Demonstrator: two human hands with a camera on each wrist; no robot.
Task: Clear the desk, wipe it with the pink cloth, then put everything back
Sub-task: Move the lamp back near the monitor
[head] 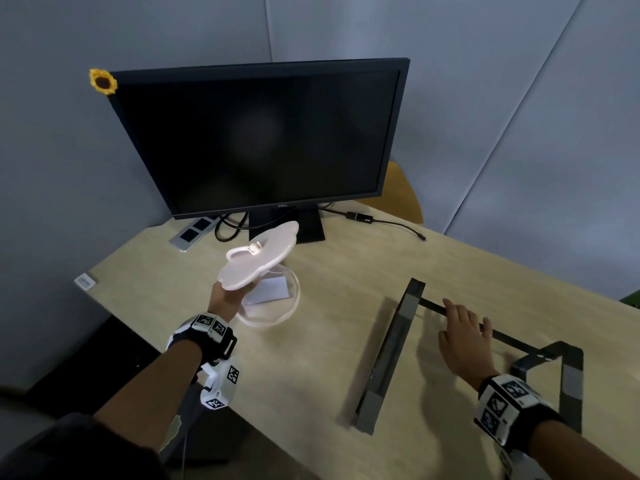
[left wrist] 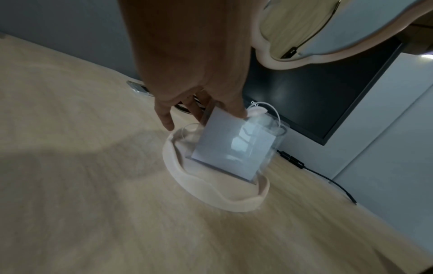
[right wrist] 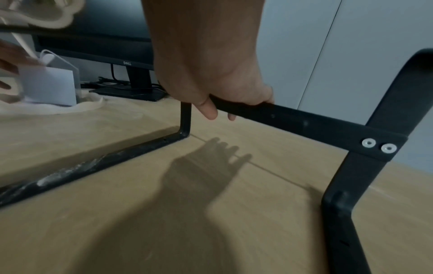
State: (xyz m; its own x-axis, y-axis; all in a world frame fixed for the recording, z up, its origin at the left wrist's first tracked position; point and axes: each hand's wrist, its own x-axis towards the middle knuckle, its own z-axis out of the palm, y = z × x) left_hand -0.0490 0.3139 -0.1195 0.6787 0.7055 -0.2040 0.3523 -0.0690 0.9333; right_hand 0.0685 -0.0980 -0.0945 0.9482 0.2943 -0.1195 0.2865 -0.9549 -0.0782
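Note:
A pale pink cloud-shaped card holder stands on the wooden desk, just in front of the monitor. Its base rests on the desk. A clear upright pocket with a white card rises from it, and a cloud-shaped top plate tilts above. My left hand reaches in under that plate and pinches the card's top edge. My right hand grips the crossbar of a black metal stand standing on the desk's right half. No pink cloth is in view.
A dark monitor with a sunflower on its corner stands at the back. A socket strip lies left of its foot, and a cable with an adapter runs to the right. Grey partitions close in behind.

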